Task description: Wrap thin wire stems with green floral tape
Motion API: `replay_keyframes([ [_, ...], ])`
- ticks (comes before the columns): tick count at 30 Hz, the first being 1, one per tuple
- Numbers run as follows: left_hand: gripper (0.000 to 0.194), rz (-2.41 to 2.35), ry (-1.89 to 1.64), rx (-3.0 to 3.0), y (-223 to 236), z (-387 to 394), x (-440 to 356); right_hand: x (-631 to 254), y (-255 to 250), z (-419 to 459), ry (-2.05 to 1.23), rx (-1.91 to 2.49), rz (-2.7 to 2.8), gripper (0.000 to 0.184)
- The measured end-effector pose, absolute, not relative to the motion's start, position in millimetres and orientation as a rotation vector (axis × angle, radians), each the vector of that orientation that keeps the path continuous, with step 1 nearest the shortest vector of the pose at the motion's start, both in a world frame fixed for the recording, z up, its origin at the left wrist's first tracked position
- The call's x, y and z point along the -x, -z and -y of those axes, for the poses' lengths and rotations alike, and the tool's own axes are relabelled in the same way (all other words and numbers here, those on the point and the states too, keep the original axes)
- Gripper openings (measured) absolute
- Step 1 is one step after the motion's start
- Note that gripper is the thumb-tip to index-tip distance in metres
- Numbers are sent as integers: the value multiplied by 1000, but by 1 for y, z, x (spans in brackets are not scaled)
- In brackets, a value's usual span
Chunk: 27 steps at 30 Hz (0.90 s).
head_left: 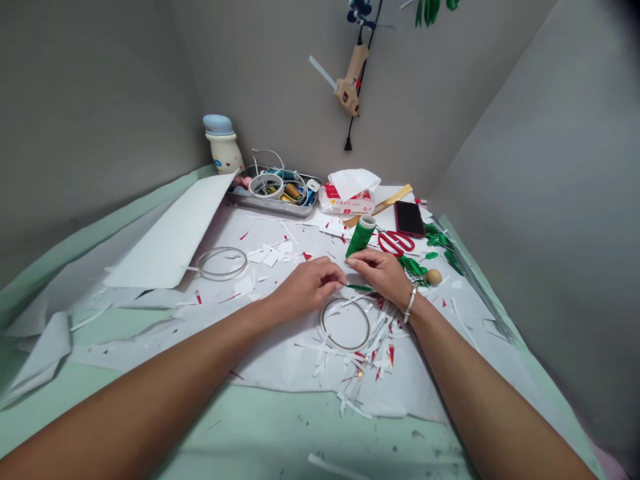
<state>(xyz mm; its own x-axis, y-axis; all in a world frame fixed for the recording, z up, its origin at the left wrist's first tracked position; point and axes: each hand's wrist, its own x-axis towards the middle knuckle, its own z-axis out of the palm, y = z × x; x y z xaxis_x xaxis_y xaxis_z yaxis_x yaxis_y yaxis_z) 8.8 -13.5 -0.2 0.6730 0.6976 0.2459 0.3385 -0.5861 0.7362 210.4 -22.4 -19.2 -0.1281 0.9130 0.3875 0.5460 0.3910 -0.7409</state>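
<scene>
Green and thin, a strip point(359, 288) is poking from the pinching left hand point(306, 288); the right hand point(384, 273) is curling, hold unclear.

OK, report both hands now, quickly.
Left hand: closed, apparently pinching the tip of the green strip.
Right hand: curled at the base of the spool; whether it grips it cannot be told.
</scene>
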Motion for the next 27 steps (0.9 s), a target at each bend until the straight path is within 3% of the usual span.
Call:
replay_keyframes([
  [7,16,-980,-882,-1818,1,2,-9,-197,20,30,-484,1224,2124,17],
  [12,13,-1244,-937,-2154,7,-3,-4,-187,12,39,-322,1154,2291,13],
  [17,17,-1179,-738,-2423,10,3,-3,-191,6,41,-261,1131,2149,15],
  [27,13,-835,-732,-2054,0,10,-9,-209,21,22,-582,1277,1801,20],
])
